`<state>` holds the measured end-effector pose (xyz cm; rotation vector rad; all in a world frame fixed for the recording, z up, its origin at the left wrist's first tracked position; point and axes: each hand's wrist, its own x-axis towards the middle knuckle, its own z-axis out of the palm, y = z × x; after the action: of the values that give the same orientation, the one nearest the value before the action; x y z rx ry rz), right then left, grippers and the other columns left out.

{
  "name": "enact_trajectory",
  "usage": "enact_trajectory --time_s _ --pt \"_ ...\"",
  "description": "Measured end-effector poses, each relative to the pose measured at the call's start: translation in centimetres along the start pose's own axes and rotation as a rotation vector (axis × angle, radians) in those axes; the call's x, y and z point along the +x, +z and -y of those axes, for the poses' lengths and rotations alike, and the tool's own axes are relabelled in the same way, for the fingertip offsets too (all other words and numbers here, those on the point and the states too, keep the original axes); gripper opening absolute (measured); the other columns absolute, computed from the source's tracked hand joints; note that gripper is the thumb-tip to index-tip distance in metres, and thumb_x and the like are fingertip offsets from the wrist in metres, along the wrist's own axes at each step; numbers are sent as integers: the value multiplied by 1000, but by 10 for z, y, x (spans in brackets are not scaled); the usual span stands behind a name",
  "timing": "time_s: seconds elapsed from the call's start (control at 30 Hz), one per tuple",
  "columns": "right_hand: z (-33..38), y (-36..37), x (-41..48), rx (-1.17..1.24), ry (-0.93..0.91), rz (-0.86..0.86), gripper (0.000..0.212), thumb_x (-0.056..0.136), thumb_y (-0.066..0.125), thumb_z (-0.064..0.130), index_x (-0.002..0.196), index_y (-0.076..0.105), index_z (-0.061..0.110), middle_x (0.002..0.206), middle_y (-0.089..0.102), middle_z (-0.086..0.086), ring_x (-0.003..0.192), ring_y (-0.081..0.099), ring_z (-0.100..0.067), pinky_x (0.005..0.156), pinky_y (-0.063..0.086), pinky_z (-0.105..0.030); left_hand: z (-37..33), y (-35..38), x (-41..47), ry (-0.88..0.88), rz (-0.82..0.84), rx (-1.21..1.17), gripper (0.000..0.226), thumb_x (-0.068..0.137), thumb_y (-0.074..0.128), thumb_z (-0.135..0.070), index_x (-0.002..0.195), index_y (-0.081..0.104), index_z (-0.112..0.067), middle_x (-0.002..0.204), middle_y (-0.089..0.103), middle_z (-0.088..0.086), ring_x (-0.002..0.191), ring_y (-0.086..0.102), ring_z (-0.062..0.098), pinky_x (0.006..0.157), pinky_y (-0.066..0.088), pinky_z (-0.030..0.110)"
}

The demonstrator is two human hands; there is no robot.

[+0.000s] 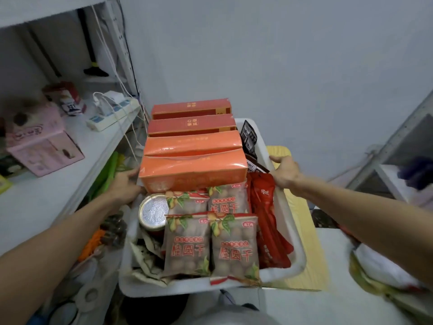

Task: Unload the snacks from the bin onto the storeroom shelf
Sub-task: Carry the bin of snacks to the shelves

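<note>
white bin [290, 240] gripped between left hand [125, 187], right hand [284, 171].

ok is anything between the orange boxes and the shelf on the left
Nothing visible. The nearest orange box tops the bin beside a bare stretch of shelf; the power strip and pink box sit farther along.

A cramped storeroom: bare white walls, a white metal shelf [58, 184] carrying a power strip [110, 113] and cartons, a white bin [293, 231] packed with packaged snacks [210, 242]
</note>
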<state>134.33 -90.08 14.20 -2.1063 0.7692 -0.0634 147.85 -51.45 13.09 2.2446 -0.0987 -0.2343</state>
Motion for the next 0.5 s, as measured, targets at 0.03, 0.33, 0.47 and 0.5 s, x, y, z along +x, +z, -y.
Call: enact_trajectory --time_s 0.03,0.33,0.47,0.5 --pt "-3 -1 7 -1 9 -3 87 72 86 32 148 46 19 116 65 -9 89 60 -18 49 40 -15 -1 6 11 -2 17 13 51 80 73 3 129 64 -11 93 68 6 63 57 14 36 47 20" --pt "-26 4 61 12 84 -1 93 69 88 38 149 44 19 122 67 -10 104 64 -21 76 43 -21 0 41 78 -38 120 114 66 79 75 0 139 55 -21 83 72 13 51 65 33 38 52 41" --pt "-27 5 75 -24 110 33 90 74 85 35 151 40 21 127 64 -9 101 60 -19 59 42 -12 4 51 97 -65 143 125 70 80 70 3 141 52 -26 79 70 18 51 59 30 46 52 37" --pt "-27 5 78 -38 112 37 88 75 84 32 151 40 21 129 63 -9 103 60 -20 55 41 -9 5 53 99 -76 150 122 70 80 68 3 141 52 -27 80 70 18 53 58 29 48 52 38"
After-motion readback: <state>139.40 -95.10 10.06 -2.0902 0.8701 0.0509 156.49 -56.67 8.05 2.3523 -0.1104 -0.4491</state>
